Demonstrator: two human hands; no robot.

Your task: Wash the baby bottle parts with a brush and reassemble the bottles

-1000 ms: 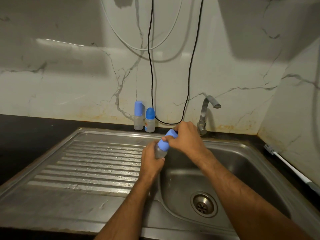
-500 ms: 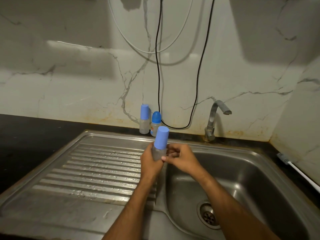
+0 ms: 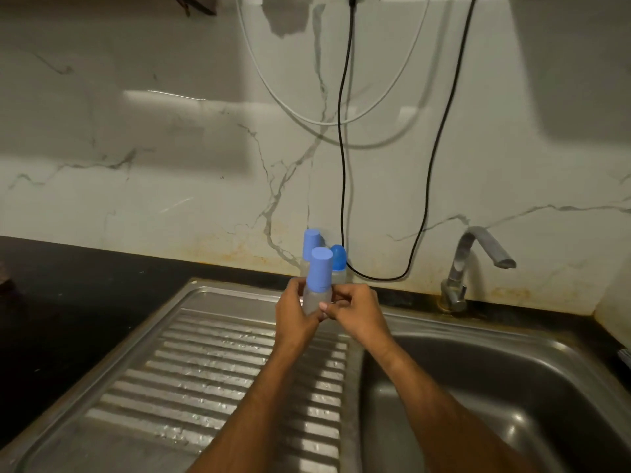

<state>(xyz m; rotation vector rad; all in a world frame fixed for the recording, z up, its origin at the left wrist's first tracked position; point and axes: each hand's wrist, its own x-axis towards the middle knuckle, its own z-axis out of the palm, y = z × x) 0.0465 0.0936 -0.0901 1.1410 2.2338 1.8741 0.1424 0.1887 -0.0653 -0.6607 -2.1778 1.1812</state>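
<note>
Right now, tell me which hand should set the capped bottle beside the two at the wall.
Left. The left hand wraps the clear blue-capped bottle; the right hand only pinches its side.

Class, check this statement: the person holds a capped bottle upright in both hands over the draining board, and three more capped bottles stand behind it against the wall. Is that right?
Not quite. The head view shows two capped bottles against the wall, not three. The rest holds: left hand and right hand hold the capped bottle upright over the draining board.
</note>
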